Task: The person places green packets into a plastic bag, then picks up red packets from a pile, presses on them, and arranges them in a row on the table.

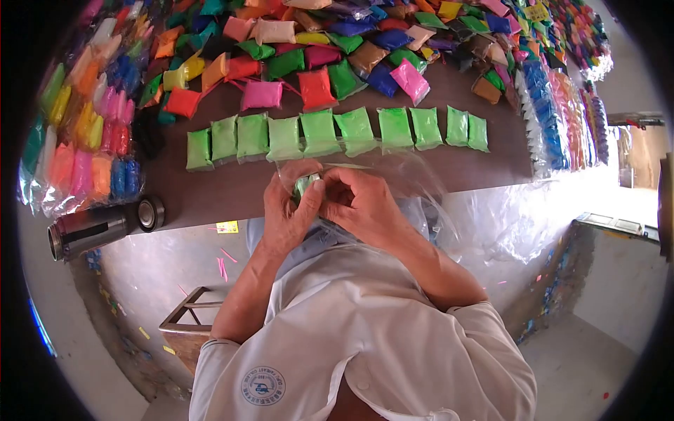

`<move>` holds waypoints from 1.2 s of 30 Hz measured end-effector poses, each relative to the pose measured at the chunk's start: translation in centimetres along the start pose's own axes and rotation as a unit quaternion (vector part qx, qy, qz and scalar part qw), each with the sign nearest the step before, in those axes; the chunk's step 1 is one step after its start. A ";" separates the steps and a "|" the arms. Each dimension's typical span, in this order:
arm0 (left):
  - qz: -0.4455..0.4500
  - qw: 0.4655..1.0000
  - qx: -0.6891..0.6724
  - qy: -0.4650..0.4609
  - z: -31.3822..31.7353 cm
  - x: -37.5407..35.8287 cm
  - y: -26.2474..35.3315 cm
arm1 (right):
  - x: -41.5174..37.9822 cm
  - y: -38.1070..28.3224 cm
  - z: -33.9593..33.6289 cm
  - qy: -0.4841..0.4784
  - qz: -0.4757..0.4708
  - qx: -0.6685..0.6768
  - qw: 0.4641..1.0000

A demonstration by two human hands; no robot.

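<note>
Packets (319, 132) of green line the surface (502, 158), probably spaced for easy reach. I see my left hand (286, 208) with its grip closed round another green packet (305, 185) by the near edge, seemingly steadying it. My right hand's (361, 203) grip is curled beside it; whether it pinches the clear bag (419, 167), I can't tell.

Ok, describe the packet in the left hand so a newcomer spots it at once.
Find the row of pale green packets on the brown table. Just below it in view, the left hand holds a green packet, partly hidden. It alone is gripped; its neighbours lie in the row.
</note>
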State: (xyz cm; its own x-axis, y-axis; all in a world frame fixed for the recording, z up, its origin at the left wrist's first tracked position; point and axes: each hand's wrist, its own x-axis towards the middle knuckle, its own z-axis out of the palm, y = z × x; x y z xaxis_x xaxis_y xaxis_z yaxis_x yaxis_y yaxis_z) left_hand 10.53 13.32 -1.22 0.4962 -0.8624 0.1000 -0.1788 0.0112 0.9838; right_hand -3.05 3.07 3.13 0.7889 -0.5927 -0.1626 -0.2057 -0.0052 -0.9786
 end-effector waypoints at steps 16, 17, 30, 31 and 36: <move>0.004 0.999 -0.024 0.028 0.4 -0.2 -0.4 | -9.2 -8.0 -16.2 -0.239 -0.128 0.071 0.960; -0.004 0.999 -0.030 0.030 0.6 -0.2 -0.4 | -9.0 -7.3 -18.2 -0.193 -0.087 0.091 0.973; -0.019 0.999 -0.028 0.039 0.5 -0.2 -0.1 | -1.5 4.7 -22.8 0.250 -0.082 -0.490 0.831; -0.016 0.999 -0.022 0.040 0.5 -0.1 -0.1 | -1.6 4.2 -22.5 0.274 -0.062 -0.451 0.847; -0.027 0.998 -0.036 0.040 0.7 -0.1 0.2 | -1.5 2.4 -20.6 0.272 -0.118 -0.435 0.850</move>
State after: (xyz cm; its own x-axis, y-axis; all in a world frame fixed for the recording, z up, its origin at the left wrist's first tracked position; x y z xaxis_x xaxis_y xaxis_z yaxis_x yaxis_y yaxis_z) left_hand 9.83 13.05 -1.13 0.5707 -0.8193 0.0548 -0.0902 0.0037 0.9959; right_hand -16.70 -12.67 3.61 0.5314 -0.7759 0.3401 -0.6160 -0.6295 -0.4736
